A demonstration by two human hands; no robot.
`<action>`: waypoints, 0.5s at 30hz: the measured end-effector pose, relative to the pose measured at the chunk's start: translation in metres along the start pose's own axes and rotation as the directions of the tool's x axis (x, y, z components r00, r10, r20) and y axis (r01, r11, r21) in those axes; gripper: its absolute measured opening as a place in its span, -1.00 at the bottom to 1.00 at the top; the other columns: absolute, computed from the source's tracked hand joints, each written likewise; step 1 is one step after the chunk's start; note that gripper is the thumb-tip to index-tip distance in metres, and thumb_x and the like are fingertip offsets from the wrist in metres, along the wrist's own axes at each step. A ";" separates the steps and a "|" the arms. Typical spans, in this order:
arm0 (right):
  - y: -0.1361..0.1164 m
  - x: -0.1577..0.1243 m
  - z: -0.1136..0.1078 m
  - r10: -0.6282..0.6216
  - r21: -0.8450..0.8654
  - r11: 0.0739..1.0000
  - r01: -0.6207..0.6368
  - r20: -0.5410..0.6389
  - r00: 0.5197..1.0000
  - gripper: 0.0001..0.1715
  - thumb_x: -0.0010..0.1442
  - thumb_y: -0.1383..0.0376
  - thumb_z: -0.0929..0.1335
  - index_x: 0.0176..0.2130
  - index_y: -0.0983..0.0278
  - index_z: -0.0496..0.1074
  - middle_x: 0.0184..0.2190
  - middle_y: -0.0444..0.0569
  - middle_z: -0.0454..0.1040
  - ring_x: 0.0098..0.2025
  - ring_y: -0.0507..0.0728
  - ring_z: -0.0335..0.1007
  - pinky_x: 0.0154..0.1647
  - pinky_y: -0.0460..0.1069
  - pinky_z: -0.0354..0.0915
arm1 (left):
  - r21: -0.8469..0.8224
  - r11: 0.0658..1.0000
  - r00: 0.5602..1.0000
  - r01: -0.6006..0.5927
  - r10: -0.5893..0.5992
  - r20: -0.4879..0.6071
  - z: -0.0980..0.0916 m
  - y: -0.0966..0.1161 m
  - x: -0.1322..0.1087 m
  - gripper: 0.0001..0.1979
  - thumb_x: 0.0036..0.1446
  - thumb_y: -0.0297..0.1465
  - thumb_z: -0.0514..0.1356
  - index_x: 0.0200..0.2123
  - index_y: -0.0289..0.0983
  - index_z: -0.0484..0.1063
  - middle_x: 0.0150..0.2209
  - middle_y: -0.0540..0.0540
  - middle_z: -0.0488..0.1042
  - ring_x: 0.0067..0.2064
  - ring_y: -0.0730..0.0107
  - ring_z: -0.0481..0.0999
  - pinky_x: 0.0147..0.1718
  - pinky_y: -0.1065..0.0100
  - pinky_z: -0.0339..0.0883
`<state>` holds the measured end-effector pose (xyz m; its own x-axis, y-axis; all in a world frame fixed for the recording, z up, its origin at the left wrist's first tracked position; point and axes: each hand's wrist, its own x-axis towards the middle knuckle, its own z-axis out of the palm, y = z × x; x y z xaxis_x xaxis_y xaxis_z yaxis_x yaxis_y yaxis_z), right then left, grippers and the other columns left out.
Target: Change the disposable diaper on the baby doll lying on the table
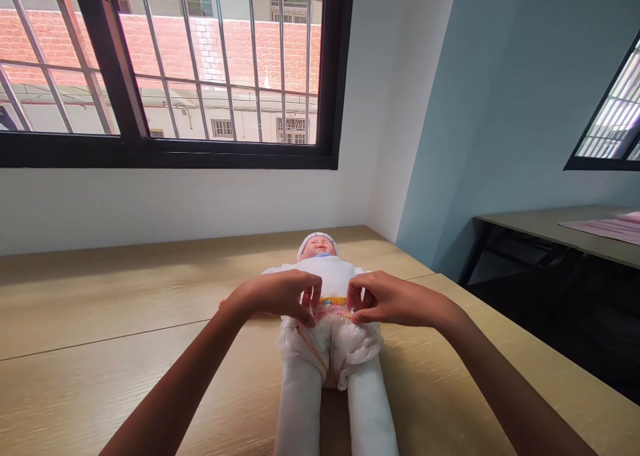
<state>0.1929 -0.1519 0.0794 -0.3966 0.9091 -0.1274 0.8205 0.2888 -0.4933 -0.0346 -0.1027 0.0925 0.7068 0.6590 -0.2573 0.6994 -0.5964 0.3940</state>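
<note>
A baby doll point(327, 269) in a white top, with a pale cap on its head, lies face up on the wooden table with its legs toward me. Around its hips is a white diaper point(327, 343) with a coloured, printed waistband and ruffled leg edges. My left hand point(287, 295) is at the left side of the waistband, its curled fingers and thumb closed on the diaper's front. Opposite it, my right hand point(383, 299) pinches the right side in the same way. The fingertips partly hide the diaper edge they grip.
The light wooden table point(125, 349) runs up to the white wall below a barred window point(225, 69). Its right edge slants down past my right arm. Beyond that edge stands a darker table point(540, 226) with a pink cloth point(610, 226) on it.
</note>
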 end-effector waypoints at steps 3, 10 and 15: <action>-0.001 0.000 0.001 -0.004 -0.030 1.000 0.003 -0.018 1.000 -0.88 0.10 0.24 0.36 -0.32 0.23 0.41 -0.28 -0.12 0.42 -0.25 0.07 0.31 -0.36 -0.09 0.18 | 0.015 1.000 1.000 0.000 0.000 -0.009 0.000 0.000 0.000 -0.81 -0.02 -0.30 0.27 -0.30 -0.17 0.40 -0.27 0.07 0.43 -0.25 0.40 0.39 -0.42 0.41 0.15; -0.005 0.000 0.001 -0.007 -0.050 0.999 0.008 0.002 1.000 -0.94 0.12 0.30 0.33 -0.36 0.23 0.43 -0.32 -0.15 0.46 -0.31 0.04 0.33 -0.39 -0.09 0.16 | 0.034 0.998 0.998 -0.054 0.055 -0.027 0.002 -0.005 0.001 -0.87 0.06 -0.27 0.21 -0.32 -0.17 0.40 -0.26 0.09 0.45 -0.20 0.41 0.39 -0.38 0.41 0.16; -0.005 -0.001 0.001 0.028 -0.065 0.997 -0.028 0.001 1.000 -0.91 0.13 0.28 0.31 -0.37 0.25 0.40 -0.33 -0.13 0.45 -0.33 0.04 0.30 -0.42 -0.09 0.14 | 0.055 0.997 0.997 -0.049 0.052 -0.055 0.002 -0.006 0.001 -0.84 0.06 -0.21 0.21 -0.33 -0.15 0.43 -0.27 0.08 0.45 -0.22 0.41 0.38 -0.42 0.42 0.12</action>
<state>0.1892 -0.1542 0.0812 -0.3738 0.9165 -0.1423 0.8563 0.2821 -0.4325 -0.0378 -0.0996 0.0877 0.7351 0.6515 -0.1878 0.6690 -0.6521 0.3567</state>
